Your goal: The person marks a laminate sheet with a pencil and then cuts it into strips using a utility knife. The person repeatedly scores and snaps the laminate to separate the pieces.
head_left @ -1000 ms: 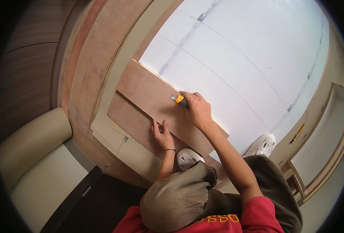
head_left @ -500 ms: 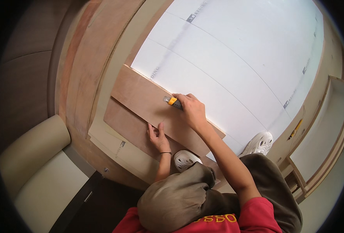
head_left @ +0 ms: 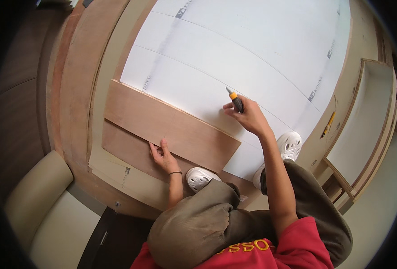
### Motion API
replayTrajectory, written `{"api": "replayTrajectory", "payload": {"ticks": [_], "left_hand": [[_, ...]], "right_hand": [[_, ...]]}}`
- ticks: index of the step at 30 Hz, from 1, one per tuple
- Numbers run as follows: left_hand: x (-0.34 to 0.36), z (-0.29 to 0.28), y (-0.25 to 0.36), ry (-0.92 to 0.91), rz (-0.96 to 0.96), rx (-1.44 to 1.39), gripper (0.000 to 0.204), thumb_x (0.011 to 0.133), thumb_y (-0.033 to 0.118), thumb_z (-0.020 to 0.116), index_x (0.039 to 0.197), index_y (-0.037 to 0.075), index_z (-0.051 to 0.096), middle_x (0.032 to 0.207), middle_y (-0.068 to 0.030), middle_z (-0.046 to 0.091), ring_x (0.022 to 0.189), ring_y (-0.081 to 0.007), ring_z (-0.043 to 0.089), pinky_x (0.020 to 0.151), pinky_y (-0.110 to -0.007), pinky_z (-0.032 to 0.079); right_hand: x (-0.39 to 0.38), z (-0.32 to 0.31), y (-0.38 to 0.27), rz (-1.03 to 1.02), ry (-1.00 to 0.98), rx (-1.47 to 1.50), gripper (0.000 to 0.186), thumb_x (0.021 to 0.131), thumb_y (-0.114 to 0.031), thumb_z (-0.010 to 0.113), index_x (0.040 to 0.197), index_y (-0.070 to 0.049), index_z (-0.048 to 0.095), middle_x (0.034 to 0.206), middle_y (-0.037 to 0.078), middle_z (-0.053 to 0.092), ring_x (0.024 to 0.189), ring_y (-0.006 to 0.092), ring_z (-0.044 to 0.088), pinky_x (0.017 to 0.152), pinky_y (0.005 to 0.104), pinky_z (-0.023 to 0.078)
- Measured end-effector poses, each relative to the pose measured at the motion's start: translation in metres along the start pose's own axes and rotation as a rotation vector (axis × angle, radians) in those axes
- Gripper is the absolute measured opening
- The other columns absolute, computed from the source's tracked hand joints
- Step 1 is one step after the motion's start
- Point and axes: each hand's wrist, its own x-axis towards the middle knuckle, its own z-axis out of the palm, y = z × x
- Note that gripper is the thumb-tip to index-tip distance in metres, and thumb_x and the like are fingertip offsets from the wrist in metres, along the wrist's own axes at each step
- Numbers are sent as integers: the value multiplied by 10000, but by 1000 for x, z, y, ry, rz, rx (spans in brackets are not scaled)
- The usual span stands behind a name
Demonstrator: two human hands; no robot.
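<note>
In my right hand (head_left: 251, 117) is a utility knife (head_left: 235, 100) with a dark and yellow body, its tip pointing away from me over the white sheet (head_left: 216, 58). The fingers are wrapped round the knife, and the hand is apart from the wooden board (head_left: 171, 119). That brown, flat board lies across the near edge of the sheet. My left hand (head_left: 164, 158) grips the board's near edge, thumb on top and the other fingertips at the edge. A second brown panel (head_left: 126, 144) lies partly under the board. Thin lines cross the white sheet.
My white clogs (head_left: 200, 178) stand close to the board and the sheet. A second yellow cutter (head_left: 328, 124) lies to the right, near an open white-lined wooden box (head_left: 360, 125). On the left is a cream padded seat (head_left: 39, 186).
My right hand has moved off the board with the utility knife, out to the right over the white sheet. The left hand stays at the board's edge. The whole view has shifted somewhat.
</note>
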Motion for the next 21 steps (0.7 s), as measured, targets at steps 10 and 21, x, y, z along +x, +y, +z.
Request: {"api": "replayTrajectory", "payload": {"ticks": [10, 21], "left_hand": [[-50, -1, 1, -56, -149, 99, 622, 896, 219, 761, 1348, -55, 432, 1131, -159, 589, 1022, -207, 589, 881, -320, 501], [-54, 4, 0, 25, -99, 16, 552, 849, 231, 807, 1247, -47, 547, 1041, -162, 654, 885, -210, 634, 782, -323, 529]], "right_hand": [[-35, 44, 24, -9, -103, 56, 250, 819, -81, 756, 1047, -35, 665, 1002, 89, 742, 900, 184, 702, 839, 317, 531], [-30, 45, 26, -30, -73, 52, 232, 806, -93, 740, 1025, -46, 680, 914, 93, 726, 831, 199, 679, 798, 318, 524]]}}
